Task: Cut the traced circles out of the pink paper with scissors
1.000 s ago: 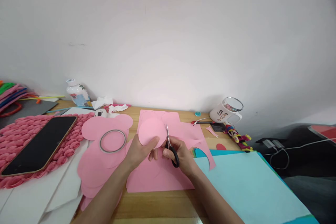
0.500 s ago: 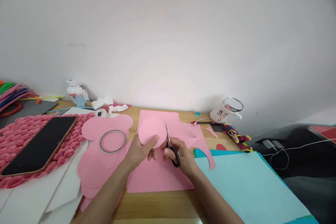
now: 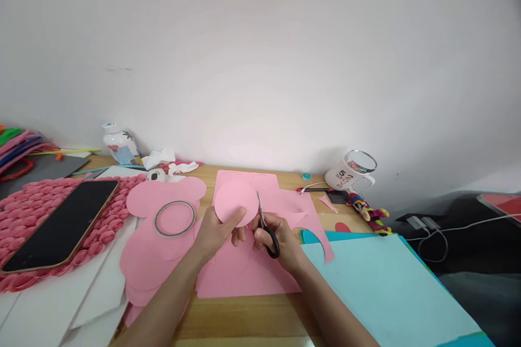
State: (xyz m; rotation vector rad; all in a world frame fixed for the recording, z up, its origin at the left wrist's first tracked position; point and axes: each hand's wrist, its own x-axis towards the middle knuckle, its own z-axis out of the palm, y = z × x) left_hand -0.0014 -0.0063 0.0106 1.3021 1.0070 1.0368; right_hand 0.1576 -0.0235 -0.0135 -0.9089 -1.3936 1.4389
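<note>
A round pink paper disc (image 3: 235,200) is pinched in my left hand (image 3: 217,230), thumb on top. My right hand (image 3: 280,238) grips black-handled scissors (image 3: 271,241), their blades pointing up along the disc's right edge. Beneath both hands lie pink paper sheets (image 3: 260,279) with faint circle outlines on them. A cut pink offcut (image 3: 321,233) with a curved edge rests to the right. Left of my left hand, several cut pink circles (image 3: 142,260) are piled up, with a grey ring (image 3: 175,219) on top of them.
On the left a phone (image 3: 65,222) lies on a mat of pink paper coils (image 3: 32,200). A white bottle (image 3: 121,143) and crumpled tissues (image 3: 158,158) stand by the wall. To the right are a white mug (image 3: 345,172), a small colourful figure (image 3: 370,214) and light blue sheets (image 3: 386,287).
Almost nothing differs. The disc and my left fingers have shifted very slightly, while the scissors stay at the disc's right edge.
</note>
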